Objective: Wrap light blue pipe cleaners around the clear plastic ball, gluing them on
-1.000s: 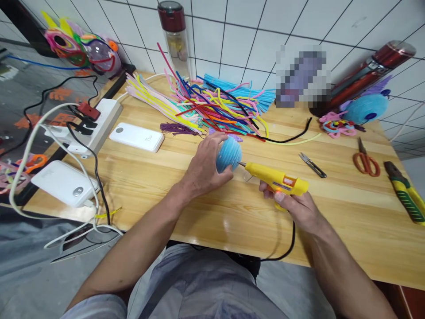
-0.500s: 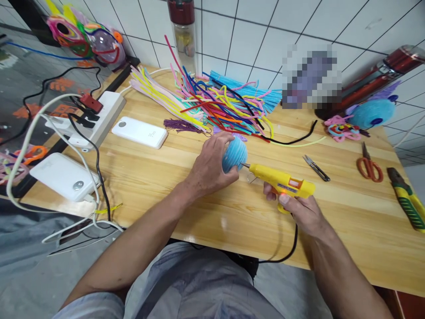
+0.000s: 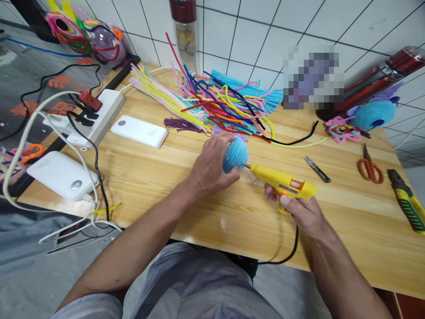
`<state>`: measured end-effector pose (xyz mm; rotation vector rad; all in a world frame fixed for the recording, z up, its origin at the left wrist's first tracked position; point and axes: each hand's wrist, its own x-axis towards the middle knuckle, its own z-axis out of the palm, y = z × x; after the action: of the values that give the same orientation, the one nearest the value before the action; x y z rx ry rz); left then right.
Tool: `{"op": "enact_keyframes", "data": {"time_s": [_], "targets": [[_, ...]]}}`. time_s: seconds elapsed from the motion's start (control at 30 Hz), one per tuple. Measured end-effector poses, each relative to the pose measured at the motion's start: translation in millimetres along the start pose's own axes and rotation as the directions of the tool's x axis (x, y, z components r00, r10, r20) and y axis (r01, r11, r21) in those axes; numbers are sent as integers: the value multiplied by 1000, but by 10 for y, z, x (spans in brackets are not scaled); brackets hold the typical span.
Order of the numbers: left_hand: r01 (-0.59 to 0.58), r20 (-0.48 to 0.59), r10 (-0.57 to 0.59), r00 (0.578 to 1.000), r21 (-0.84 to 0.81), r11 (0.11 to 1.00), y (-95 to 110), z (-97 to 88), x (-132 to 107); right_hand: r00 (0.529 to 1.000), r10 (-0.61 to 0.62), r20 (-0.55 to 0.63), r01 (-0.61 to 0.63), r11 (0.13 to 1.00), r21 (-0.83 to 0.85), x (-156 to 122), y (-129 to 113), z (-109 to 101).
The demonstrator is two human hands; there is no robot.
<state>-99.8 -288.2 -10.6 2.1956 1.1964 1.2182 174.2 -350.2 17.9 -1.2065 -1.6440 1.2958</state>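
Observation:
My left hand is wrapped round a blue ball covered in wound pipe cleaner, holding it on the wooden table. My right hand grips a yellow glue gun by its handle. The gun's metal nozzle touches the ball's right side. A black cord runs from the gun down over the table's front edge. Just behind the ball lies a heap of coloured pipe cleaners.
A white power strip with plugs and cables and two white power banks lie at the left. Small snips, orange scissors and green-handled pliers lie at the right. A bottle stands by the tiled wall.
The hands, ball and glue gun keep their hold and contact. The view shifted slightly; nothing else on the table moved.

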Motion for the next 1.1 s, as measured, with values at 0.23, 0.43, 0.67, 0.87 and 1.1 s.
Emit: {"op": "enact_keyframes", "data": {"time_s": [0.23,0.43,0.67,0.87,1.1], "targets": [[6,15,-6,1000,-5,1000,9,-13,1,1000,-17,9,17,1000,-2,14,-30,5],[8,34,-7,999,-12,1000,9,-20,0,1000,-2,11,2,1000,-1,18,-42,12],[-37,19,36,999,22,999,1,-10,-12,1000,-13,25,13,1000,-4,4,-20,3],[-8,39,7,999,37,999,17,-10,-15,999,-34,25,35,999,-19,10,-14,2],[-28,17,28,999,37,999,28,5,-15,999,-36,18,37,998,-42,-13,15,-26]]}}
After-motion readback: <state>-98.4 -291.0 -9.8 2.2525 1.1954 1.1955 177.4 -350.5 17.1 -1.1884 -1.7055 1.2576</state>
